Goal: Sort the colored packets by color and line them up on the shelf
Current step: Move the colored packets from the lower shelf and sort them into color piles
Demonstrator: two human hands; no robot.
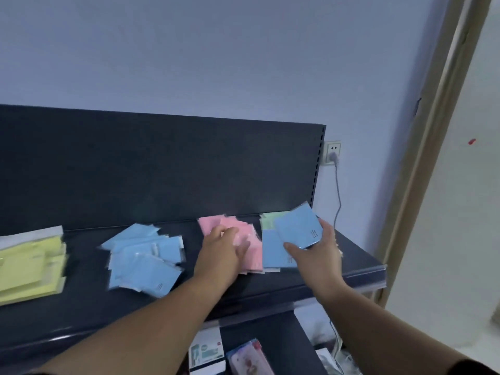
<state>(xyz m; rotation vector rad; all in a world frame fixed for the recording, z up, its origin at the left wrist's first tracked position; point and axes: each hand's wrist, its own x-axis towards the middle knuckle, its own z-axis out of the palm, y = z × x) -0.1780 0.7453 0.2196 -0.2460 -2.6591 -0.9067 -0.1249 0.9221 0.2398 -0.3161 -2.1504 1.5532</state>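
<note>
Pinched by its lower edge in right hand: flat blue plastic-wrapped packet, probably light, bendy, slippery; left hand flat on pink plastic packets

Dark shelf, yellow packets, blue packets, pink packets, green packet

Two hands and two forearms are in view.

Left hand: bare; finger outlines are blurred.
Left forearm: bare along its whole visible length.
Right hand: bare; thumb clearly outlined.
Right forearm: bare from the wrist up to the edge of a dark sleeve at the lower right corner. The sleeve's fabric and exact colour cannot be told.
</note>
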